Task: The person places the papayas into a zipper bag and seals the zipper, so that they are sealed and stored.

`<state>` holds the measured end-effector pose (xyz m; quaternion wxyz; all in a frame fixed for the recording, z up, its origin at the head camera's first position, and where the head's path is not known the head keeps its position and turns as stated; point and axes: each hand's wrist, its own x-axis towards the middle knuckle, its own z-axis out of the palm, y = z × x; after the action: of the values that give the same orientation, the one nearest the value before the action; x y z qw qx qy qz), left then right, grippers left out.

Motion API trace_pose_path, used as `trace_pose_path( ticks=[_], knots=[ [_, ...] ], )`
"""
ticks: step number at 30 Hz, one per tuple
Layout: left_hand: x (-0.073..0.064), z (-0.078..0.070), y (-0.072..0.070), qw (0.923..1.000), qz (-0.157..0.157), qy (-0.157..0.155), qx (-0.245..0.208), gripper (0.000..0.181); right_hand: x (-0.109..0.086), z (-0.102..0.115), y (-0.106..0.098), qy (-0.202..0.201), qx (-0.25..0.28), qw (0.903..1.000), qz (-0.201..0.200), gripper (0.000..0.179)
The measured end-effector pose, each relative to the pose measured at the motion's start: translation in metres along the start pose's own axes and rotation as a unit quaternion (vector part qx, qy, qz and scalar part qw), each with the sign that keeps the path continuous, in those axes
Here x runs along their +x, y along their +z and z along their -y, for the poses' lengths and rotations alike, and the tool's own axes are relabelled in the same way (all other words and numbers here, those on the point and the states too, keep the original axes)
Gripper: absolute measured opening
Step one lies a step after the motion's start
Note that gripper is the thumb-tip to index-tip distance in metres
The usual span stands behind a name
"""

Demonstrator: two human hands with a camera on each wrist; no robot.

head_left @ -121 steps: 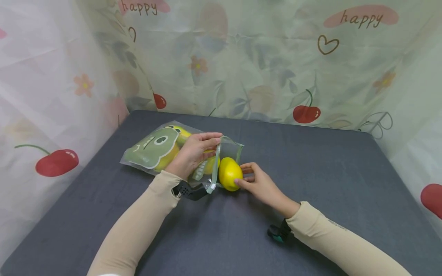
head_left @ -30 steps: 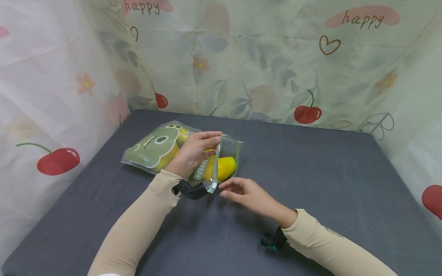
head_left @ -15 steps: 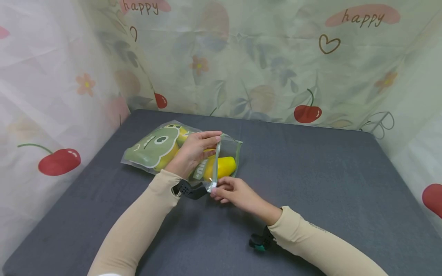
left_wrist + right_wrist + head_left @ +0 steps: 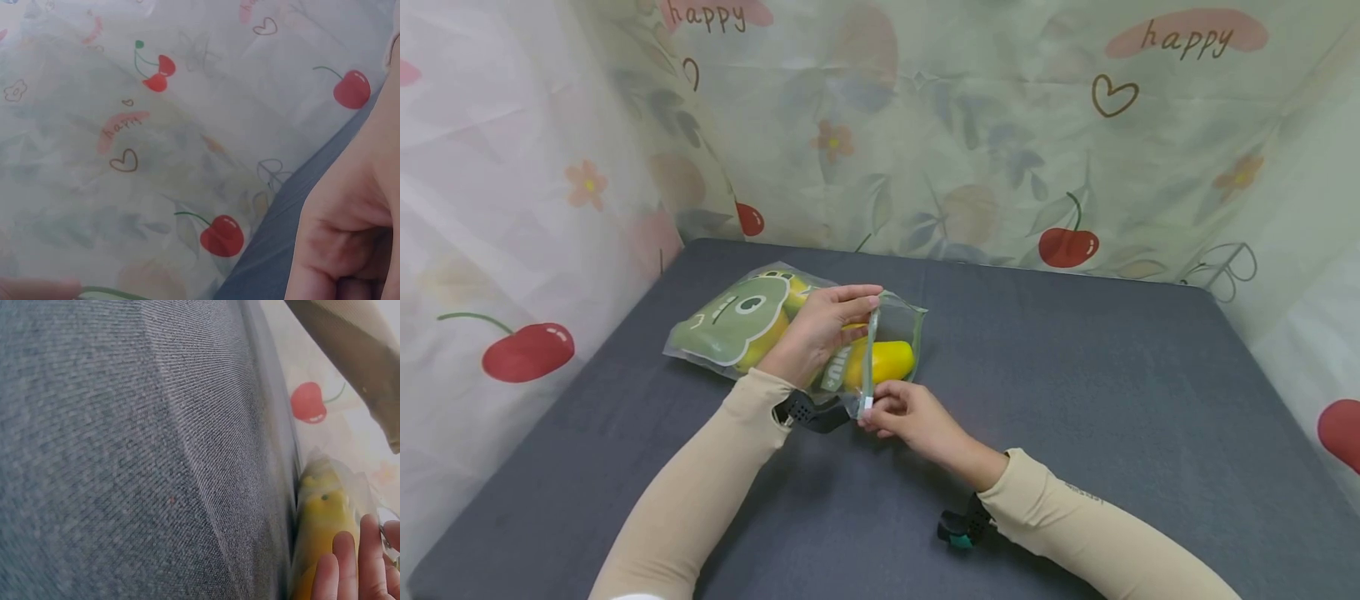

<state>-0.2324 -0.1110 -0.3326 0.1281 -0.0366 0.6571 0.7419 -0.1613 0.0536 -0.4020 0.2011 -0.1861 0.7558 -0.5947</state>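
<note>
A clear zip bag [image 4: 861, 329] with a green cartoon face lies on the table in the head view. Several yellow fruits are inside; one yellow fruit [image 4: 892, 362] sits just within the mouth. My left hand [image 4: 811, 332] holds the bag's upper side by the mouth, thumb and fingers at the zip edge. At the near corner, my right hand [image 4: 917, 419] pinches the bag's edge by the white zip slider [image 4: 868, 402]. The right wrist view shows my right fingers [image 4: 370, 562] in front of the bag. In the left wrist view the left hand's grip is mostly out of frame.
A dark grey cloth covers the table [image 4: 1075, 400]. A printed curtain [image 4: 955, 142] with cherries and flowers encloses its back and sides. Both forearms wear beige sleeves, with a black wrist device [image 4: 812, 414] on the left.
Four seconds ago my right hand held a yellow fruit at the bag's mouth; it now lies inside. My right hand has since moved left to the zip corner. The left hand stays put.
</note>
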Motion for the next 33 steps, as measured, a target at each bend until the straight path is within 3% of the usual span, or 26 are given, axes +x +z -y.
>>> trace_pose_path(
  ticks=[11,15,20,28,33],
  knots=[
    [-0.011,0.002,-0.018,0.9984,0.035,0.007,0.043,0.037,0.0,-0.003,-0.004,-0.005,-0.004,1.0,-0.001,0.033],
    [-0.024,0.004,-0.025,0.9953,0.044,0.007,0.086,0.037,-0.001,-0.003,-0.007,-0.004,-0.004,1.0,-0.006,0.033],
    [-0.049,0.009,-0.029,0.9869,0.083,0.012,0.138,0.036,-0.003,-0.004,-0.013,-0.005,-0.005,0.9999,-0.011,0.03],
    [-0.081,0.03,-0.03,0.9712,0.15,0.001,0.185,0.032,-0.004,-0.007,-0.02,-0.003,-0.006,0.9997,-0.023,0.029],
    [-0.091,0.052,-0.03,0.9649,0.183,-0.033,0.186,0.032,-0.005,-0.007,-0.022,0.002,-0.014,0.9993,-0.034,0.032]
  ],
)
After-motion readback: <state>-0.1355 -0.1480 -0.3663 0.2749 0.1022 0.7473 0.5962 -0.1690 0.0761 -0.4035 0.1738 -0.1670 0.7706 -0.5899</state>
